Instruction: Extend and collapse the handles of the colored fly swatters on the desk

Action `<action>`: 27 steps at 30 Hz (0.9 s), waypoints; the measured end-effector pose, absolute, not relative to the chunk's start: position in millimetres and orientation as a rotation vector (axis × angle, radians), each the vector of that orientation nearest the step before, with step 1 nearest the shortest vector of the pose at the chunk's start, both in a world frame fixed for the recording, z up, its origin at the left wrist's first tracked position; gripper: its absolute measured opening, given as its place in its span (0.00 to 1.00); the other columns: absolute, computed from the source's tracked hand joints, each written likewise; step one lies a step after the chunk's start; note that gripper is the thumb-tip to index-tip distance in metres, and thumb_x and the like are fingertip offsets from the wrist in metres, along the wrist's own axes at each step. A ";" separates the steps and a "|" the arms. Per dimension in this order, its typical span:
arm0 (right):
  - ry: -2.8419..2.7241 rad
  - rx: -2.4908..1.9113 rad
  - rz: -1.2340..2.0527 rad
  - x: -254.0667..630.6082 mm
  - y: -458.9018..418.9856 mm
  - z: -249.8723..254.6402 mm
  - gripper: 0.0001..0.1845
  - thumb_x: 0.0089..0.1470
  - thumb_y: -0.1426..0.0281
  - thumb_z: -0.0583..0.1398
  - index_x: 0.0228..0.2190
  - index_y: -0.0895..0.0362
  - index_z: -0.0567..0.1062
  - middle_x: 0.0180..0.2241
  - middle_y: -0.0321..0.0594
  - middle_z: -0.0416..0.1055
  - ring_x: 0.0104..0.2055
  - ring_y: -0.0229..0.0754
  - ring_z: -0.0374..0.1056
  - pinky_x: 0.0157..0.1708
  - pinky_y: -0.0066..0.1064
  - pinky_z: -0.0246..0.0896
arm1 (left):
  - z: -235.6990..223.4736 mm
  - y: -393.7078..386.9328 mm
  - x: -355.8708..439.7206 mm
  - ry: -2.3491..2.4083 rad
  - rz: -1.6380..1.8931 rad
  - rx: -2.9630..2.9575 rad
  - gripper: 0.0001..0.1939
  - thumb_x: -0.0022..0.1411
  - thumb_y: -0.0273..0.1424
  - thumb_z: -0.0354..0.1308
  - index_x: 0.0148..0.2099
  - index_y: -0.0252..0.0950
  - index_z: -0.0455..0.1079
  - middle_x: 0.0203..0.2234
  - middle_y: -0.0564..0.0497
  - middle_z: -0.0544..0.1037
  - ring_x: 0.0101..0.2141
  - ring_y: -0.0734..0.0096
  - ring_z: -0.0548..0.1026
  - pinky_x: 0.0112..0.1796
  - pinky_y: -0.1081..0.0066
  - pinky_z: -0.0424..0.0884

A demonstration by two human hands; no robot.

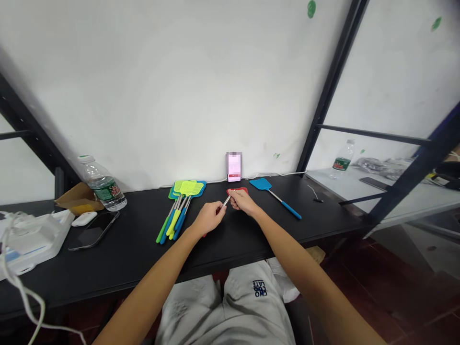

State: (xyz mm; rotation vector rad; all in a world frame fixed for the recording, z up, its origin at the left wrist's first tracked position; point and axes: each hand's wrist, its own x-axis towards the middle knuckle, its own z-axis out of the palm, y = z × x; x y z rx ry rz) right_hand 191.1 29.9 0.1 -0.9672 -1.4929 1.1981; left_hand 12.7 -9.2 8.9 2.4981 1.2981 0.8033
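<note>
Both my hands meet over the middle of the black table (125, 254). They hold a red fly swatter (240, 190) by its thin metal rod. My left hand (209, 216) is closed round the lower part of the rod, with a bit of red handle showing beneath it. My right hand (242, 201) pinches the rod close to the red head, which lies just behind my fingers. A pile of several green, yellow and blue swatters (181, 203) lies to the left. One blue swatter (275, 195) lies alone to the right.
A lit phone (234, 166) leans against the white wall. A water bottle (102, 184), cardboard box (77, 197), dark phone (94, 231), white case (84, 219) and plastic tray (32, 237) with cables sit at left. Black frame posts and another bottle (342, 159) stand at right.
</note>
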 end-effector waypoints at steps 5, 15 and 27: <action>-1.389 -1.496 0.362 213.5 38.7 -0.8 0.21 0.60 0.56 0.51 0.21 0.55 0.66 0.24 0.40 0.67 0.30 0.41 0.65 0.30 0.28 0.57 | 5.9 -6.0 8.6 1.379 0.872 2.463 0.17 0.68 0.37 0.44 0.29 0.37 0.64 0.21 0.53 0.69 0.24 0.72 0.67 0.28 0.72 0.54; -1.518 -2.059 0.073 215.0 42.0 -4.0 0.44 0.46 0.41 0.61 0.47 0.68 0.72 0.50 0.68 0.65 0.55 0.65 0.59 0.52 0.48 0.54 | 1.2 1.9 5.5 1.455 0.869 2.454 0.16 0.68 0.38 0.44 0.30 0.38 0.64 0.21 0.54 0.69 0.24 0.72 0.66 0.28 0.72 0.54; -1.419 -1.652 0.515 237.0 62.2 -8.1 0.15 0.48 0.57 0.63 0.29 0.58 0.73 0.34 0.47 0.75 0.37 0.45 0.71 0.32 0.30 0.60 | 0.0 4.7 6.4 1.510 0.687 2.478 0.17 0.67 0.41 0.46 0.32 0.38 0.70 0.25 0.51 0.75 0.28 0.69 0.71 0.29 0.72 0.54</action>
